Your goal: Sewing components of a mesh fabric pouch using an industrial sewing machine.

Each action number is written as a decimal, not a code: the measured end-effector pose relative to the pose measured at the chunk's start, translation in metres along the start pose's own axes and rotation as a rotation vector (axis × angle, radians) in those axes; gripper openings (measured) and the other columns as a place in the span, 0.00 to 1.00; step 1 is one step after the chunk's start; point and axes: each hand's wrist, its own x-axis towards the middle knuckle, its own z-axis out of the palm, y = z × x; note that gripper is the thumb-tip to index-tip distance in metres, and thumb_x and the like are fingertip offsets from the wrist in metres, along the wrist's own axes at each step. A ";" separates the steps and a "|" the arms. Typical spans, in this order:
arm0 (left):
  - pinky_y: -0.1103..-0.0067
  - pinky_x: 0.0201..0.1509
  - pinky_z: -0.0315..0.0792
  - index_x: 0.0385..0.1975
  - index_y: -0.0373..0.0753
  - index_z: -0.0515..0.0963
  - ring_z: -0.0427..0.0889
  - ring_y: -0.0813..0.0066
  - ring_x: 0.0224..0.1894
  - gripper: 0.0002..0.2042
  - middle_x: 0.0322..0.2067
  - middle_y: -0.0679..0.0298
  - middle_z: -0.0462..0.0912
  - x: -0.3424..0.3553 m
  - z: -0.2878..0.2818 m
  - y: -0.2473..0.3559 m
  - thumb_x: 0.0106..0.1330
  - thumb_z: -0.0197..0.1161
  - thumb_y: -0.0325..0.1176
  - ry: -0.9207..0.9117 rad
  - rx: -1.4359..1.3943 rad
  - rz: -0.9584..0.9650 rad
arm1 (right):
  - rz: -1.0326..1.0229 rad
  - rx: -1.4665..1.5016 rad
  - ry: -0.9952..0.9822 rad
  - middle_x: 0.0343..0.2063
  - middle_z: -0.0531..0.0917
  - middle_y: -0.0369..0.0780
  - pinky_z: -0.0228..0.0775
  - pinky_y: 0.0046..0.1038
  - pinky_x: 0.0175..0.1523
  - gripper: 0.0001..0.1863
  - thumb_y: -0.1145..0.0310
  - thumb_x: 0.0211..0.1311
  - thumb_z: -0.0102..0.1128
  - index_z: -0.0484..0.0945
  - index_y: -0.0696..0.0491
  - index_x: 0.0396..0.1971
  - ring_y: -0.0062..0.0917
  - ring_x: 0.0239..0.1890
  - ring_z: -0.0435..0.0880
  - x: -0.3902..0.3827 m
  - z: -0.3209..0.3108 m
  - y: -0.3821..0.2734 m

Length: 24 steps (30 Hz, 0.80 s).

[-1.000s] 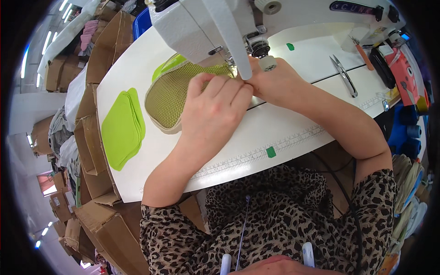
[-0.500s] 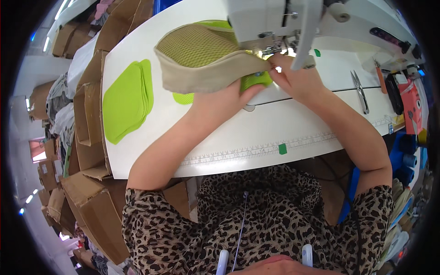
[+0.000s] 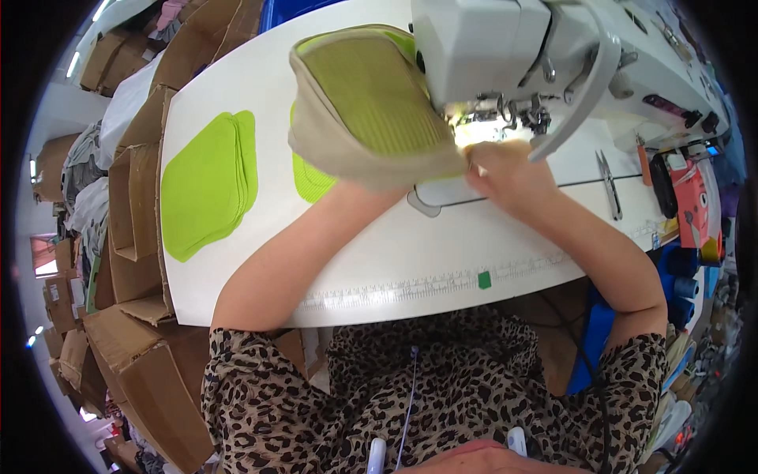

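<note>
"Where does this view look from?"
"From the head of the person point(image 3: 434, 403), through the left of two fisheye lenses."
"Which way?"
"Down, past the chest and onto the white table point(image 3: 379, 257)."
"How near?"
"Close: the forearms point(image 3: 304, 249) reach up the frame, the sewing machine point(image 3: 478, 47) crowds its top, and edges bend toward the dark rim."

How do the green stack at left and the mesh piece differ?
The green stack lies flat on the table; the mesh piece is raised and curved. The green stack is plain green; the mesh piece has a beige border. No hand touches the green stack; the right hand meets the mesh piece's corner. Both have rounded corners.
</note>
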 end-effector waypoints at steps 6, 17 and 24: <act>0.75 0.45 0.82 0.50 0.39 0.81 0.86 0.69 0.43 0.15 0.43 0.59 0.85 -0.007 -0.035 0.003 0.65 0.65 0.34 -0.161 -0.500 -0.219 | -0.334 -0.231 0.196 0.27 0.81 0.36 0.72 0.29 0.21 0.13 0.69 0.51 0.62 0.81 0.52 0.40 0.25 0.29 0.83 -0.007 0.002 -0.016; 0.77 0.45 0.83 0.51 0.36 0.80 0.86 0.70 0.43 0.15 0.44 0.57 0.85 -0.009 -0.046 -0.004 0.67 0.64 0.33 -0.251 -1.098 -0.534 | -0.313 -0.056 0.337 0.35 0.80 0.36 0.77 0.25 0.34 0.14 0.70 0.45 0.62 0.81 0.55 0.36 0.24 0.38 0.82 -0.001 0.005 -0.020; 0.79 0.44 0.84 0.52 0.35 0.79 0.87 0.71 0.44 0.16 0.45 0.56 0.85 -0.015 -0.042 -0.008 0.68 0.63 0.33 -0.242 -1.484 -0.723 | -0.241 -0.076 0.243 0.34 0.80 0.34 0.76 0.23 0.31 0.13 0.69 0.48 0.62 0.81 0.54 0.37 0.20 0.39 0.82 -0.003 0.000 -0.022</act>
